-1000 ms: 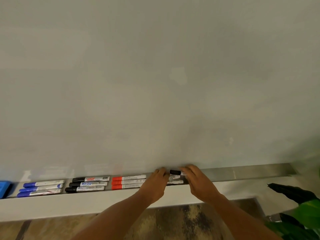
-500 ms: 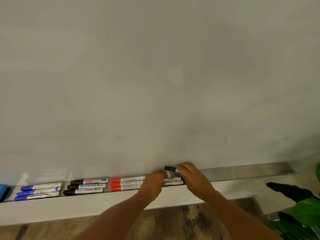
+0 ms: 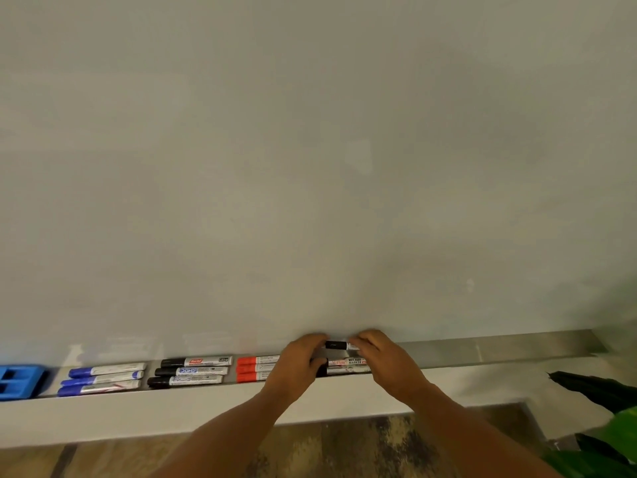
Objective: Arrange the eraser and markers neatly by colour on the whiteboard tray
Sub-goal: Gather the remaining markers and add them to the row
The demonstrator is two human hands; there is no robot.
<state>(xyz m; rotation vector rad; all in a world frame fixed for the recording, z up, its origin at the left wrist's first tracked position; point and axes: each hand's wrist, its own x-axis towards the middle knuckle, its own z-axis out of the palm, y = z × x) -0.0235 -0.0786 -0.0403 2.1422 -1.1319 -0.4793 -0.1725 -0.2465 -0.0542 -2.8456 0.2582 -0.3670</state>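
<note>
A metal whiteboard tray runs along the bottom of the whiteboard. On it from the left lie a blue eraser, three blue markers, three black markers and three red markers. Right of the red group lie two more markers, partly hidden by my hands. A black-capped marker is lifted against the board, above those two. My right hand grips its body and my left hand touches its cap end.
The whiteboard fills most of the view. A white ledge sits below the tray. Green plant leaves stand at the lower right, above a patterned floor. The tray's right stretch is bare metal.
Both hands have risen slightly with the black-capped marker, which now sits higher against the board. My left fingers have come up to its cap end.
</note>
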